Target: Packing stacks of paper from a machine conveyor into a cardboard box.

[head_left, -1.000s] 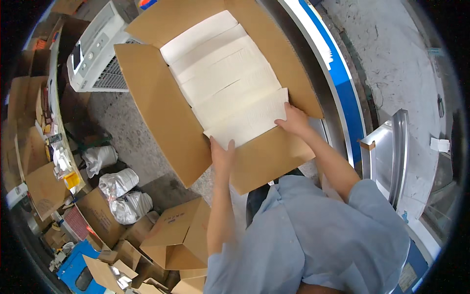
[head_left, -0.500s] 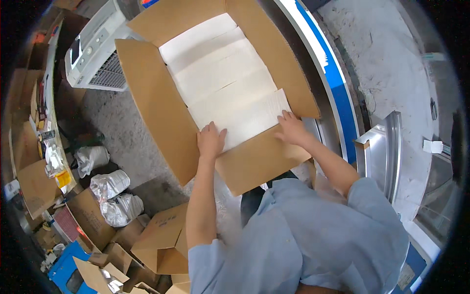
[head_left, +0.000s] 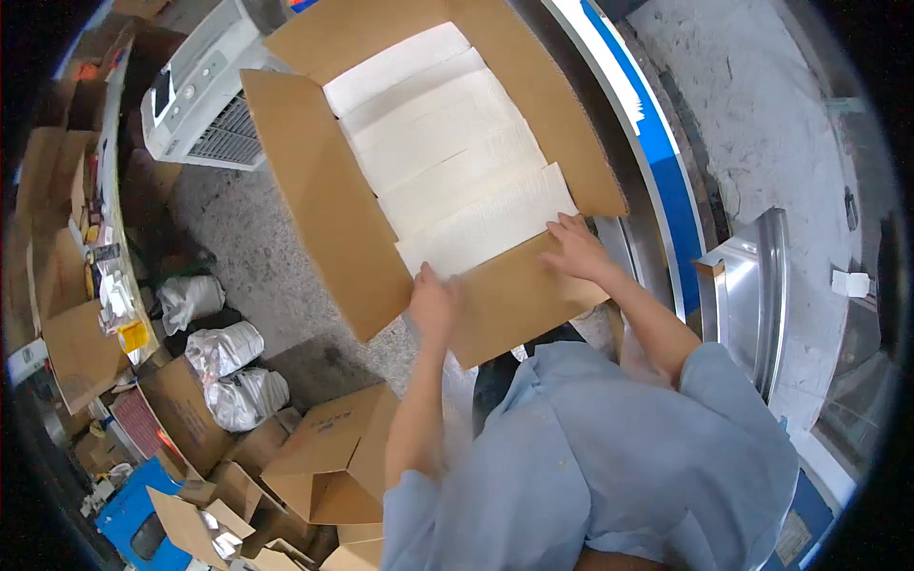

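Note:
An open cardboard box stands in front of me with its flaps spread out. White, flat paper-like bundles lie in it in several overlapping rows. My left hand rests at the near left corner, where the near flap meets the left one; its thumb is a little blurred and apart from the fingers. At the near right corner, my right hand touches the top of the near flap beside the last row, fingers spread. Neither hand holds a bundle.
A white portable appliance with a grille stands beyond the box at left. Silvery bags, a closed-in carton and a blue plastic container lie at lower left. A blue-and-white edged counter and metal panel stand at right.
My left hand has shifted right and slightly nearer me, off the bundles and onto the box's corner. The right hand stays almost in place. The whole view has shifted slightly.

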The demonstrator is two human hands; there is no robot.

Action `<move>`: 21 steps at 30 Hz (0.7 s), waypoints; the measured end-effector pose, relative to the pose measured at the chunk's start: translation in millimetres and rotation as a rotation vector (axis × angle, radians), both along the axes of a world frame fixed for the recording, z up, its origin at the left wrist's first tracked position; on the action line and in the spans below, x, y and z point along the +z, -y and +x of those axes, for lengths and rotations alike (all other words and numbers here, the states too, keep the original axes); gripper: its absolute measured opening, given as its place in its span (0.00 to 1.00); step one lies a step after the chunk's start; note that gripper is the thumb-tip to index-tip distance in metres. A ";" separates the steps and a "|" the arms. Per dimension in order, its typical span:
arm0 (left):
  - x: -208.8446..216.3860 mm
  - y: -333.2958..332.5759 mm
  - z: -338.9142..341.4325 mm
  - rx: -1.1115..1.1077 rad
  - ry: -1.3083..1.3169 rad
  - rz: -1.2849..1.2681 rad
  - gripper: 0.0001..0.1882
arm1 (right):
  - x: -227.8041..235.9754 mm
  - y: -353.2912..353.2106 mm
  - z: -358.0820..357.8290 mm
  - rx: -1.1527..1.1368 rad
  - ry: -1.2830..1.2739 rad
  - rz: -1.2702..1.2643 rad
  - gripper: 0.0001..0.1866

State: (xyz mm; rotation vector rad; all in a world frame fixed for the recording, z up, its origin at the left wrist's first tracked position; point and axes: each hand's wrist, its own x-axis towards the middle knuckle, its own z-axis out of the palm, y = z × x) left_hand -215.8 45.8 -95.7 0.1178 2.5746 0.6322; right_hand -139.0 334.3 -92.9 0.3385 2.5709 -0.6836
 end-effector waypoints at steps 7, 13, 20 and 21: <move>-0.4 22.7 24.5 -0.088 0.008 0.090 0.27 | 1.3 -3.5 3.5 -0.068 0.111 0.160 0.41; -1.9 39.5 100.8 -0.135 0.064 0.238 0.24 | 5.4 -4.3 55.9 -0.084 -0.144 0.033 0.37; -0.3 35.7 167.3 -0.190 0.226 0.651 0.20 | 51.0 29.4 151.6 -0.240 -0.171 -0.172 0.38; 4.8 34.3 168.8 -0.256 0.235 0.650 0.20 | 61.5 36.1 165.2 -0.302 -0.189 -0.161 0.38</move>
